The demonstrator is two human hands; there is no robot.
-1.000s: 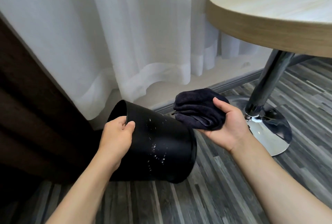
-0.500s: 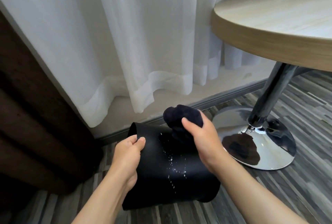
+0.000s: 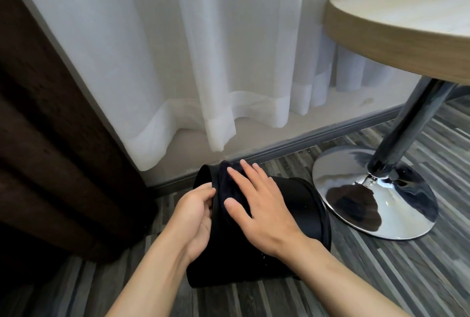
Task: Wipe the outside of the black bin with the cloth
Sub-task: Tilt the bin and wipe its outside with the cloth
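The black bin (image 3: 300, 204) lies tilted on its side on the wood-pattern floor, its narrow base end toward the wall. My left hand (image 3: 194, 217) grips the bin's left side near that end. My right hand (image 3: 259, 202) lies flat with spread fingers on the dark cloth (image 3: 225, 184), pressing it against the top of the bin's outer wall. Most of the cloth is hidden under my palm. A few white specks show low on the bin's near side.
A white sheer curtain (image 3: 203, 62) hangs behind the bin, above a grey baseboard (image 3: 305, 138). A dark brown curtain (image 3: 50, 138) fills the left. A round wooden table (image 3: 407, 24) on a chrome pedestal base (image 3: 376, 194) stands close on the right.
My right hand went from holding the bunched cloth above the bin to pressing it flat on the bin's upper wall. The speckled patch is now mostly covered. The view shifted closer and downward.
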